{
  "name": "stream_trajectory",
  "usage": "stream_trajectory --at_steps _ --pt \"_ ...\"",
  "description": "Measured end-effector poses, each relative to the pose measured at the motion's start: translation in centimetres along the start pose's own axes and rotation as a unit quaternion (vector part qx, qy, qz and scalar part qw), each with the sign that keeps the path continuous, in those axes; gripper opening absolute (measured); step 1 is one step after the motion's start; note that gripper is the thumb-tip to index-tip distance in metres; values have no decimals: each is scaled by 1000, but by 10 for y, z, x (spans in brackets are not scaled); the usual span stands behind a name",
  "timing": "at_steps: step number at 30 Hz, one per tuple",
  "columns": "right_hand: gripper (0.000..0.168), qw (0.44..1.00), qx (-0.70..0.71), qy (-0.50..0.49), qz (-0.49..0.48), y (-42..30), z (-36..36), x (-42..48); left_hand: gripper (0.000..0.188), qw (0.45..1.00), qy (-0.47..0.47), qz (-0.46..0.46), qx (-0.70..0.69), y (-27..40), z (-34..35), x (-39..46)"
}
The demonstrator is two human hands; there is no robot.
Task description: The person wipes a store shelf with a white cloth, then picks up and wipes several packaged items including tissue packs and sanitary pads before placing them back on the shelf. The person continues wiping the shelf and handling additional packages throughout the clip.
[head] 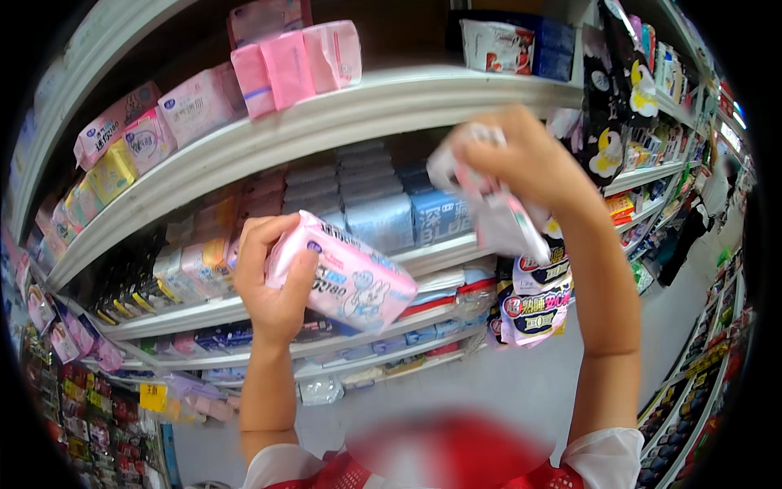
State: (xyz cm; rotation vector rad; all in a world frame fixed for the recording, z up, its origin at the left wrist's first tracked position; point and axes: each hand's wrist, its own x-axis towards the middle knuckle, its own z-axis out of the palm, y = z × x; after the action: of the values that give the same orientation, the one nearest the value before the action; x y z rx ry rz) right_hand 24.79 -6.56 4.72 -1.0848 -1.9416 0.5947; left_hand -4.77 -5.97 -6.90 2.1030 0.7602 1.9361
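Observation:
My left hand grips a pink plastic-wrapped packet of what look like sanitary pads, printed with a cartoon rabbit and writing. The packet is tilted, its far end pointing right and down, in front of the middle shelves. My right hand is raised to the right, closed around a crumpled white and pink soft item. Motion blurs that item, so its exact kind does not show. Above both hands, pink packets stand on the white upper shelf.
Blue packs fill the shelf behind my hands. A white packet with red print sits on the upper shelf at right. Black and pink bags hang at the shelf's right end. Another person stands farther down the aisle at right.

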Motion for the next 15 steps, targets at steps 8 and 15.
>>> stream_trajectory --at_steps 8,15 --pt "18 968 148 155 134 101 91 -95 32 995 -14 60 73 -10 73 -42" --pt "42 932 332 80 122 113 109 -112 36 996 17 56 75 -7 104 -63"
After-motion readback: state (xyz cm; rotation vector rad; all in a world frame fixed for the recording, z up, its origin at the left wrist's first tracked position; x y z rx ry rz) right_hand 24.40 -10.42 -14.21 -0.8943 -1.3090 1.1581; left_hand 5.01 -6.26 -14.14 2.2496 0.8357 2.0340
